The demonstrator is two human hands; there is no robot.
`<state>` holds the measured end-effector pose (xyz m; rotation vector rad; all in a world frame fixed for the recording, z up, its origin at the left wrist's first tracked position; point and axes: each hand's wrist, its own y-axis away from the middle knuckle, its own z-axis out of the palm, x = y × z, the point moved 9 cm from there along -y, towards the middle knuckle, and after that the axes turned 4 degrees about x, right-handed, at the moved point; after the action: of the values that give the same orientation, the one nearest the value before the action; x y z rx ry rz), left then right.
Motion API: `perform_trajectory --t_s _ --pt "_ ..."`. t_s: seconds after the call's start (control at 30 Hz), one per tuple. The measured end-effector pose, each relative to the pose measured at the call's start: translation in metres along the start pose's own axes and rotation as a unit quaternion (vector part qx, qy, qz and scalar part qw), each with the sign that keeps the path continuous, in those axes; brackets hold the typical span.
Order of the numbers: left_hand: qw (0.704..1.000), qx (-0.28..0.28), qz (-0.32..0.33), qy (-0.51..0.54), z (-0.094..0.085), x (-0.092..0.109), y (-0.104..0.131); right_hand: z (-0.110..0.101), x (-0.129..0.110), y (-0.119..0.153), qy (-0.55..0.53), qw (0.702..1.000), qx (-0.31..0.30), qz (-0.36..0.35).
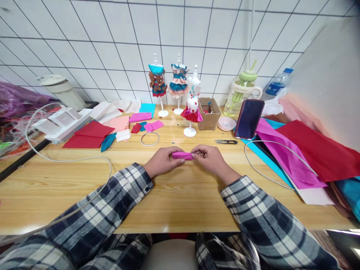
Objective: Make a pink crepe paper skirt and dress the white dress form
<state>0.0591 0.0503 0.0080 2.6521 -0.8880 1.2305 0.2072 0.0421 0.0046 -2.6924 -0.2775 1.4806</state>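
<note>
A narrow folded strip of magenta fabric (182,155) stretches between my hands, just above the wooden table. My left hand (163,161) pinches its left end, thumb in front and fingers behind. At the other end, my right hand (207,157) grips the strip between thumb and fingertips. Beyond my hands stands a small white dress form (194,90) with a red and magenta ruffled skirt (192,115). Two more miniature dress forms wear a turquoise and brown outfit (157,80) and a teal and peach ruffled dress (179,82).
Fabric pieces (90,134) and a metal ring (150,139) lie left, near a power strip (67,123). Thread snips (226,142), a pink bowl (226,123), a cardboard box (209,116), a propped phone (249,119) and a drink jug (242,93) are right. Cables loop over both sides.
</note>
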Motion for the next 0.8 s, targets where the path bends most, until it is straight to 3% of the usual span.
perform_trajectory --t_s 0.1,0.2,0.3,0.47,0.57,0.8 --pt "0.987 -0.082 -0.056 0.129 0.007 -0.011 0.004 0.012 0.014 0.004 -0.16 0.979 -0.074 0.1" --pt "0.988 -0.048 -0.064 0.132 -0.011 -0.018 0.0 0.021 0.024 0.007 -0.176 0.967 -0.104 0.153" --pt "1.0 0.018 -0.014 0.017 -0.028 -0.013 -0.006 0.021 0.021 0.004 -0.067 0.989 -0.085 0.105" --pt "0.99 -0.045 0.044 -0.124 -0.001 0.003 -0.005 0.027 0.008 0.002 0.066 0.995 -0.069 0.008" --pt "0.987 -0.041 0.039 -0.154 0.006 0.004 -0.004 0.025 0.004 0.002 0.08 0.995 -0.058 -0.02" --pt "0.987 -0.026 0.022 -0.157 0.003 -0.002 -0.004 0.027 0.002 0.001 0.132 0.988 -0.057 -0.055"
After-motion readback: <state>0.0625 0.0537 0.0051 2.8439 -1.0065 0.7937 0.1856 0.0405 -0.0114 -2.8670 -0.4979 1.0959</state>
